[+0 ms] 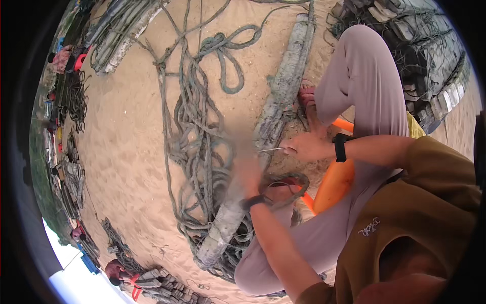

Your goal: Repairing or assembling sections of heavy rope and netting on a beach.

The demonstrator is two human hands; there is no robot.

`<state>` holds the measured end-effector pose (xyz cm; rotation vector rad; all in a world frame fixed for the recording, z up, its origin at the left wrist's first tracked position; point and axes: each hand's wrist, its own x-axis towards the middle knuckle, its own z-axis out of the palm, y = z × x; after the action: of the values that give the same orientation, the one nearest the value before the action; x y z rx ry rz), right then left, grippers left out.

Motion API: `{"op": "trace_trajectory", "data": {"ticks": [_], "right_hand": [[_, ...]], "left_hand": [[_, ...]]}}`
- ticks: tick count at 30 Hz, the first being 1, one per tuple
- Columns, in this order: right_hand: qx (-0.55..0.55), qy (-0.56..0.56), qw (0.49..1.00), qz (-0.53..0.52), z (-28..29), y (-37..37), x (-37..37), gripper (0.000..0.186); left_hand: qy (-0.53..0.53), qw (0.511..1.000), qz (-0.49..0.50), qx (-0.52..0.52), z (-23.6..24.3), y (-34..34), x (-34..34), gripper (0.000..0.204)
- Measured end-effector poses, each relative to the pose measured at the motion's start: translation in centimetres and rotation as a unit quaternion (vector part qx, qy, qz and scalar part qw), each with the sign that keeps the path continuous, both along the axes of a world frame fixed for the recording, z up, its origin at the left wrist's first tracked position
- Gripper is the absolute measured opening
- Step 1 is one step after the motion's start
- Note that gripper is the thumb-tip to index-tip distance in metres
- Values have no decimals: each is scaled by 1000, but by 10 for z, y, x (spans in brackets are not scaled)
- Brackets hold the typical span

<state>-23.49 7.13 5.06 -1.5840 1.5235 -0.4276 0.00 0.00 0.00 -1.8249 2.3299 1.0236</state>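
My right hand [308, 146], with a dark watch [341, 147] on its wrist, is closed on a thin, pale, straight rod [272, 149]. The rod points left toward my left hand [247, 169], which is blurred, so its fingers cannot be made out. That hand is over a long, grey, weathered log-like cylinder [223, 230], which runs from lower left to upper right across the sand. Piled just left of it are tangled grey-green ropes [195, 137]. Between my bent legs [372, 91] sits an orange rounded object [335, 185], partly hidden; its kind is unclear.
A large heap of grey slabs and cords [428, 61] stands at the upper right. More long bundled pieces [126, 35] lie at the upper left. Along the far left are several people, one in a red patterned top [62, 60], among further piles. Sand [121, 147] spreads between.
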Motion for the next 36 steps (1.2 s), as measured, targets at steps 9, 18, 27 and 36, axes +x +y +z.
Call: {"op": "trace_trajectory", "data": {"ticks": [9,18,27,36], "right_hand": [[-39,81,996,28,8,-6,3,20],[-94,126,987,11,4,-16,14,17],[-116,107,987,10,-12,-25,18,15],[-205,122,954,183,-24,-48,8,17]], "left_hand": [[47,996,10,-69,-5,5,9,37],[168,984,-5,-59,-8,3,29,46],[200,978,43,-50,-7,0,33,42],[174,984,36,-4,-1,1,32,36]]}}
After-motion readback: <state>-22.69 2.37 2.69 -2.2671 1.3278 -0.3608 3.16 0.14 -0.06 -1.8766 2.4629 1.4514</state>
